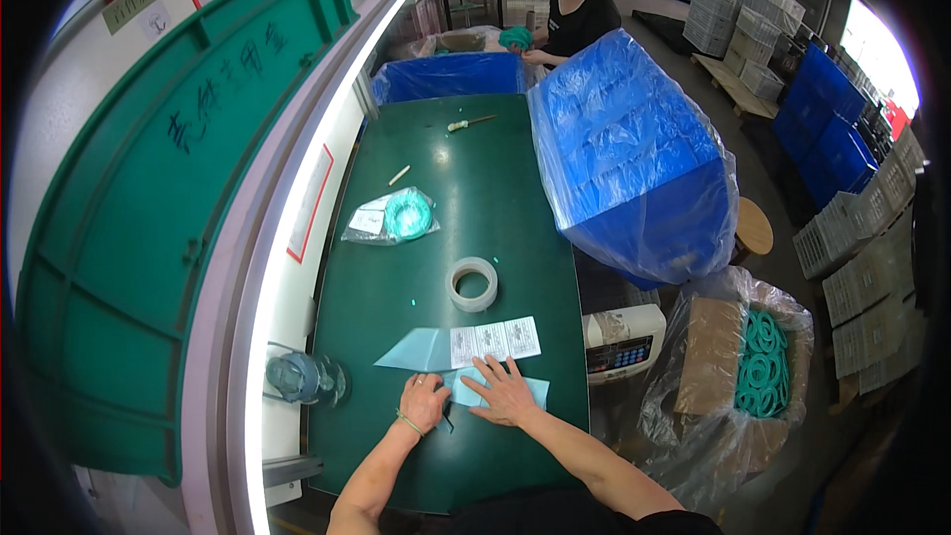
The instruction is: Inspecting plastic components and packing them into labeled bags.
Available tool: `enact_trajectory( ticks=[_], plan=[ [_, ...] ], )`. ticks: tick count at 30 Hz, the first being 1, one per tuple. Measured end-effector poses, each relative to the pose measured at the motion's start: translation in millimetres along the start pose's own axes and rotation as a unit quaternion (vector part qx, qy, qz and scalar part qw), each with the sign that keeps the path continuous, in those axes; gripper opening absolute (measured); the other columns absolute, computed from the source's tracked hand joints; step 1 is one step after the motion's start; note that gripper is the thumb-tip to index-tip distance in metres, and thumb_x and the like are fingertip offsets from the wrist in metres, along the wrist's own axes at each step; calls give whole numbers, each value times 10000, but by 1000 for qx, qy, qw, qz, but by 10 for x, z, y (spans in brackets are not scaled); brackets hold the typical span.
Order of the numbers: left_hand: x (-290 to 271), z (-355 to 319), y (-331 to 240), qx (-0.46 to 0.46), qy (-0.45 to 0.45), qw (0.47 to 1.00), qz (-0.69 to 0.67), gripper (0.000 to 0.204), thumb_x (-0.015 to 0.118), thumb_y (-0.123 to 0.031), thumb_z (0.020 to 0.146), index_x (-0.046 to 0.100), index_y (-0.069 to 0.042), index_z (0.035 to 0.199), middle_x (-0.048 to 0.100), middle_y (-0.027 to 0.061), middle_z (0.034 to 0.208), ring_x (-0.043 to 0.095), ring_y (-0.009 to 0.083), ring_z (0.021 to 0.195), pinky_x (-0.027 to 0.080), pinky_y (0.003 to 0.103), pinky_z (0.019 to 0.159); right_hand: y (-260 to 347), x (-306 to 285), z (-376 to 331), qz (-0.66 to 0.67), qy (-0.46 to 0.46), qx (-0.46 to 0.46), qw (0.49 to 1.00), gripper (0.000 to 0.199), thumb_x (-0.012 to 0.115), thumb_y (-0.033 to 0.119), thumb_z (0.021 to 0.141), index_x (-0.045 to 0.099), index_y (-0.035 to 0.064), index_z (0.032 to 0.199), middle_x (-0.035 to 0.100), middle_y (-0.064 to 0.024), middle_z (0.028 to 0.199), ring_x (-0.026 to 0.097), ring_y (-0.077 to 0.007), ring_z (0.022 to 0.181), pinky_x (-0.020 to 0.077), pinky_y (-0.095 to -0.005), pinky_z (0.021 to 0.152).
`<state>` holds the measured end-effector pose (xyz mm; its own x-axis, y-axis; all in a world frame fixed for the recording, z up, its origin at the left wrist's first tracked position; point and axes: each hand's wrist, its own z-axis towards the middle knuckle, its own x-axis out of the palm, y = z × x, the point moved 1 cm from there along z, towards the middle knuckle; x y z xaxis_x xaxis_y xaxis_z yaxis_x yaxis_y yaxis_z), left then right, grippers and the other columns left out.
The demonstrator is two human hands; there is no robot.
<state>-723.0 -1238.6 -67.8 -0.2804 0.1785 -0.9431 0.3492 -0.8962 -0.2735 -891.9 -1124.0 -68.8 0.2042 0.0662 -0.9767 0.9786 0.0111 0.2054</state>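
Observation:
My right hand (503, 394) lies flat with spread fingers on a light blue sheet (535, 391), its fingertips at the lower edge of a white printed label sheet (495, 340). Close beside it, my left hand (424, 403) is closed, fingers bent down at the sheet's left end. A small dark thin thing (449, 424) sticks out by that hand; what the fingers hold is hidden. Light blue backing paper (416, 348) with a slanted end extends left from the labels. Beyond them a roll of clear tape (473, 284) rests on its side.
On the green table (466, 178) lie a bag of green rings (407, 215), a white stick (399, 175) and a small tool (470, 124). A plastic-covered blue bin (634, 149) borders the right edge, above a scale (622, 342). A box holds green rings (763, 367). A person (580, 5) works beyond.

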Motion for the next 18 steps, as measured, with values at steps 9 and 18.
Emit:
enact_trajectory(
  ticks=[9,18],
  plan=[
    [-181,267,-92,-51,79,993,-76,255,635,-85,700,634,-100,955,595,88,923,587,290,878,461,411,757,-207,61,71,13,17,-1,1000,620,417,593,859,346,293,1397,205,-50,1507,198,-259,1379,122,-518,1103],
    [-120,1419,-132,-207,-171,951,-155,447,687,-123,722,536,-97,1142,475,196,1149,557,382,978,489,433,788,-178,-29,139,-4,65,8,998,609,351,599,878,307,308,1411,209,-44,1508,191,-249,1386,109,-505,1113]
  ],
)
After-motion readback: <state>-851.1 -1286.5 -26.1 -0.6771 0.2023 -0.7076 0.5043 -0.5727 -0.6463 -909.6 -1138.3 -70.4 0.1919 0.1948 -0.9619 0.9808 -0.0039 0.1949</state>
